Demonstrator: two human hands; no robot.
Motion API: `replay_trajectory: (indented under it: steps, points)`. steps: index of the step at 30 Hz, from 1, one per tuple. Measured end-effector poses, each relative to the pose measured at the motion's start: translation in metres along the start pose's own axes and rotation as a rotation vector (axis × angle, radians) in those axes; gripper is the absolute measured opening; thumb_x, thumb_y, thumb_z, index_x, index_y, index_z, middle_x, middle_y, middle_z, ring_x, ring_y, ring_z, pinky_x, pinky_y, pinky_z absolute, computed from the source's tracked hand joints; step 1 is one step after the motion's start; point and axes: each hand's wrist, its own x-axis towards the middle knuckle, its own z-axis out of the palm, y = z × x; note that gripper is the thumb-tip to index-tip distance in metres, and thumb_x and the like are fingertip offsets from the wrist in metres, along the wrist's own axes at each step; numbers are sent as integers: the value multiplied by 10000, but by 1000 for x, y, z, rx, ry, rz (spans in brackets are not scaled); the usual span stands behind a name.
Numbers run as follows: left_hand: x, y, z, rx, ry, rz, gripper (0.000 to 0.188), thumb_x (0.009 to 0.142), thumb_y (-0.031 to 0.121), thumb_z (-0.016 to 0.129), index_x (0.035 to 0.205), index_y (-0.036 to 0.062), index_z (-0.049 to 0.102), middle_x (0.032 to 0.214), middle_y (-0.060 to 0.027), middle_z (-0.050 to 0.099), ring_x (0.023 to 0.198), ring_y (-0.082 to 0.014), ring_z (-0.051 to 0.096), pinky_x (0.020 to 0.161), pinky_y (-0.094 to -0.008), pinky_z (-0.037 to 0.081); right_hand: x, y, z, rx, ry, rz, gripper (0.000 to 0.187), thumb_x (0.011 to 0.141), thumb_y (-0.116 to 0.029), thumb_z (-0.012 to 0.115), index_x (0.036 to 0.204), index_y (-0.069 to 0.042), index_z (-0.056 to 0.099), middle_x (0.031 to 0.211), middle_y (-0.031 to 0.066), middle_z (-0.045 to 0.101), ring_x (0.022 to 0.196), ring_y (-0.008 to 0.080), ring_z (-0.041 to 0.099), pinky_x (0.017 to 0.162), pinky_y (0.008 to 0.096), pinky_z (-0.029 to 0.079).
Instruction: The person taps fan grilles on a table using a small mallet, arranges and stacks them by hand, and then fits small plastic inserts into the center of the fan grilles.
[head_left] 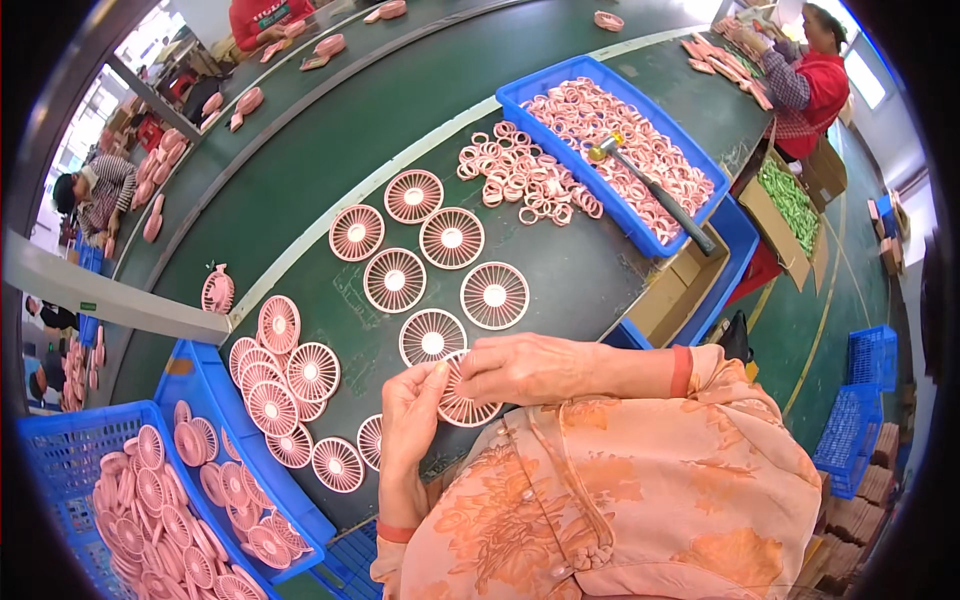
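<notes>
Close to my body, I hold a round pink fan grille (466, 408) with thin radial spokes between both hands. My left hand (410, 408) pinches its left edge with thumb and fingers. My right hand (528, 368) has its fingers curled over the upper right part and hides some of it. Just beyond lies a loose grille (432, 338) with a pale centre, and another grille (494, 296) rests to its right. Several more lie flat farther off. To the left is an overlapping heap of grilles (277, 385).
Small pink rings (508, 175) lie beside a blue tray (583, 165) full of rings, with a hammer (660, 190) across it. At left stand a blue bin (190, 365) and a blue crate (60, 425) holding grilles. Beyond runs a green conveyor (270, 165); co-workers sit around.
</notes>
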Motion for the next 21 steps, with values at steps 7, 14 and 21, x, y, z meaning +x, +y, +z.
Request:
replay_trajectory:
  steps: [7, 14, 21]
  points:
    - [25, 4, 31, -131, -65, 50, 315, 1036, 231, 584, 1179, -43, 646, 1037, -83, 718, 834, -101, 687, 749, -235, 568, -23, 3, 1, 59, 454, 289, 170, 878, -112, 721, 1031, -47, 686, 946, 107, 607, 823, 290, 638, 711, 382, 532]
    - [22, -5, 59, -112, 26, 39, 356, 1071, 282, 498, 1151, -31, 649, 1027, -83, 708, 861, -119, 702, 746, -269, 620, -34, -2, 14, -65, 619, 353, 216, 870, -97, 729, 1070, -46, 667, 962, 112, 598, 848, 294, 640, 739, 377, 537]
    - [19, -4, 62, -97, 56, -26, 357, 1073, 278, 490, 1145, -34, 648, 1015, -93, 707, 843, -124, 707, 695, -260, 630, -36, -2, 12, 68, 599, 462, 258, 850, -98, 769, 1087, -40, 686, 961, 119, 620, 814, 247, 647, 689, 331, 543]
